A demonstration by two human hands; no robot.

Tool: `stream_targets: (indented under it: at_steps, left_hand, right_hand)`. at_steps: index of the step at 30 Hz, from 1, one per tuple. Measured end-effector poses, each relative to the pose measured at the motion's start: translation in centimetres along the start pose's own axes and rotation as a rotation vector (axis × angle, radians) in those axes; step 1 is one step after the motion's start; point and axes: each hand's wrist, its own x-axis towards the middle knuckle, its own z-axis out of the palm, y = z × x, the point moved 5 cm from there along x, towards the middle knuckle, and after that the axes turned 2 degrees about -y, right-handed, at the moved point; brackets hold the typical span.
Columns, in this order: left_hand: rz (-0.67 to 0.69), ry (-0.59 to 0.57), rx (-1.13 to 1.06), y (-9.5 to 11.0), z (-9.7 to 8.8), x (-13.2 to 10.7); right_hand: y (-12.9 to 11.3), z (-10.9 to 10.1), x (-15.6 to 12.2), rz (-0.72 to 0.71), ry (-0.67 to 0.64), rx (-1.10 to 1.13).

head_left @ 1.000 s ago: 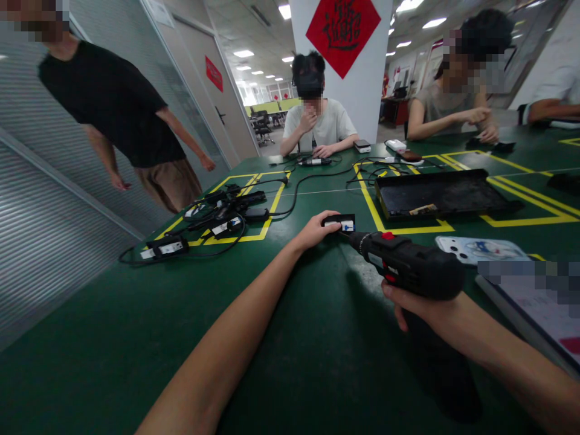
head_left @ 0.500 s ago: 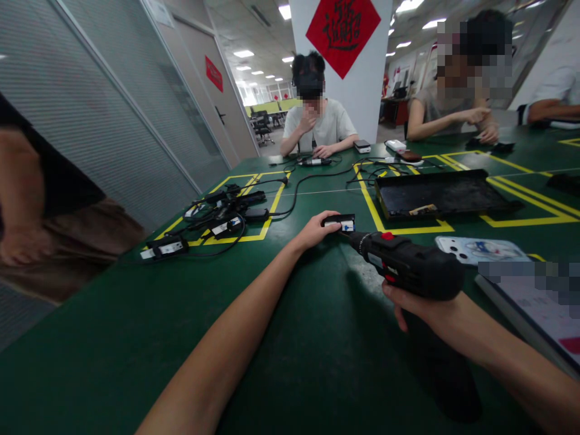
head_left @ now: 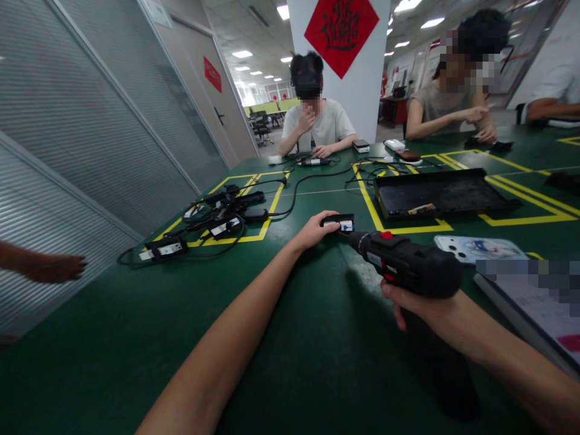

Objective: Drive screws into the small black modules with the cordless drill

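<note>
My left hand (head_left: 320,229) is closed on a small black casing (head_left: 347,218) with a white and blue inside, at the middle of the green table. Its thumb lies across the white part. In my right hand (head_left: 419,305) is a black cordless drill (head_left: 405,263) with red accents, gripped by its handle. The drill's chuck points left and its tip reaches the near side of the casing. Whether the bit touches a screw is too small to tell.
Black adapters with cables (head_left: 226,211) lie in a heap at the left. A black tray (head_left: 444,196), a phone (head_left: 480,249) and a notebook (head_left: 530,308) sit at the right. Two people (head_left: 319,121) are seated opposite; another person's hand (head_left: 54,267) shows at the left edge.
The person standing at the left has moved mostly out of view, leaving an arm and hand. My hands, the drill and the casing have hardly moved.
</note>
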Motion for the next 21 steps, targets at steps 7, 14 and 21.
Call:
stream_targets:
  at_steps: [7, 14, 21]
  left_hand:
    - [0.012, 0.001, -0.010, -0.12, -0.03, 0.04]
    - [0.008, 0.002, -0.001, -0.07, -0.09, -0.05]
    - [0.005, -0.003, 0.004, -0.04, -0.06, -0.02]
  right_hand:
    - [-0.06, -0.01, -0.33, 0.018, 0.014, -0.011]
    - [0.19, 0.03, -0.06, -0.012, -0.001, -0.007]
    - [-0.22, -0.04, -0.19, -0.020, 0.007, -0.008]
